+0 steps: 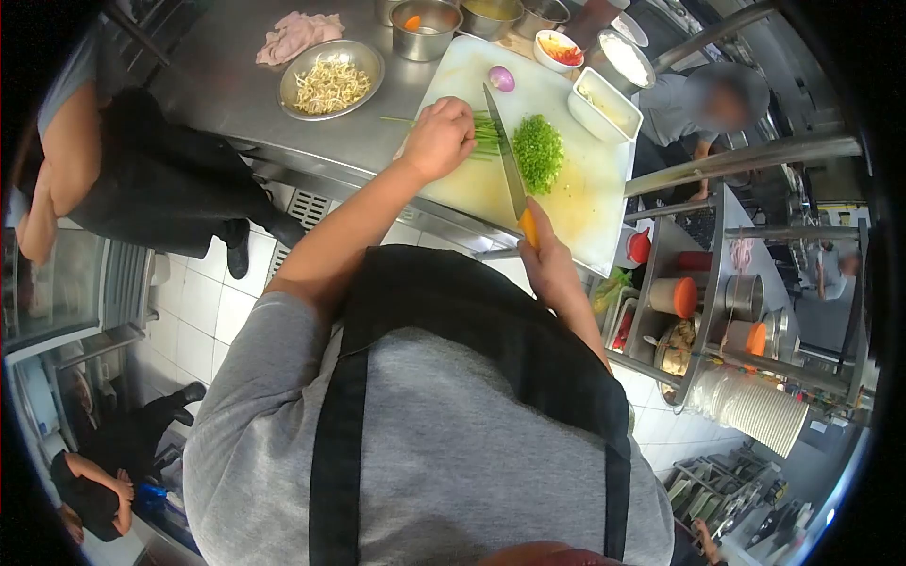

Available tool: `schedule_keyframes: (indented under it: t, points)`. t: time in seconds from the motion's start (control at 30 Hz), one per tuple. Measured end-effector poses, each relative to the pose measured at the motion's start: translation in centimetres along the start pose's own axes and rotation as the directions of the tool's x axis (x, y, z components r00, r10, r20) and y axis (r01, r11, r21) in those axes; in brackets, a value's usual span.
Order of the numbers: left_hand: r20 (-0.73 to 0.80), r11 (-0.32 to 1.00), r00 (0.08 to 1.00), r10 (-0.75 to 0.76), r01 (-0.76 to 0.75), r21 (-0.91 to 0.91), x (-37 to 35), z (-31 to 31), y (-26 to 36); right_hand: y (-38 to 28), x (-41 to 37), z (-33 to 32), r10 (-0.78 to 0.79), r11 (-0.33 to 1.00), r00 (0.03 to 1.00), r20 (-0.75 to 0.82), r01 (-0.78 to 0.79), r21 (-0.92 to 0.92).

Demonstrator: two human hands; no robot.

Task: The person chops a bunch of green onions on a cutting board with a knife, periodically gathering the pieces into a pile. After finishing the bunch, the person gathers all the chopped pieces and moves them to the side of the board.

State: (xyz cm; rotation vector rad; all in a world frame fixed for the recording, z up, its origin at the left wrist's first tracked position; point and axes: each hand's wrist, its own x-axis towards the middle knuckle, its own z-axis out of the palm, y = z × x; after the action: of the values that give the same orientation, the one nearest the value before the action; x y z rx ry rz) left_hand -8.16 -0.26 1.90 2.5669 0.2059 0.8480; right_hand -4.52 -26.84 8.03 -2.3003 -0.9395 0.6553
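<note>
My left hand is closed over a bunch of green onions, pressing it against the white cutting board. Thin green stalks stick out on both sides of the fingers. In my right hand is the yellow handle of a kitchen knife. Its long blade points away from me, beside the cut end of the bunch. A heap of finely chopped green onions lies just right of the blade. Near the board's far edge sits a purple onion piece.
A metal plate of bean sprouts and a pink cloth are left of the board. Metal bowls line the back. A white container rests on the board's right edge. One person stands at left, another beyond the rails at right.
</note>
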Motion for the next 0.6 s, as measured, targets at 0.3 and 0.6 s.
schedule_keyframes:
  t: [0.3, 0.6]
  points:
    - [0.007, 0.996, 1.000, 0.001, -0.002, 0.088, 0.8, 1.4, 0.7, -1.0, -0.2, -1.3, 0.080, 0.993, 0.994, 0.080, -0.086, 0.075]
    - [0.186, 0.972, 0.974, -0.125, 0.083, 0.218, 0.4, -0.9, 0.1, -1.2, -0.2, -1.9, 0.089, 0.991, 0.992, 0.092, -0.098, 0.089]
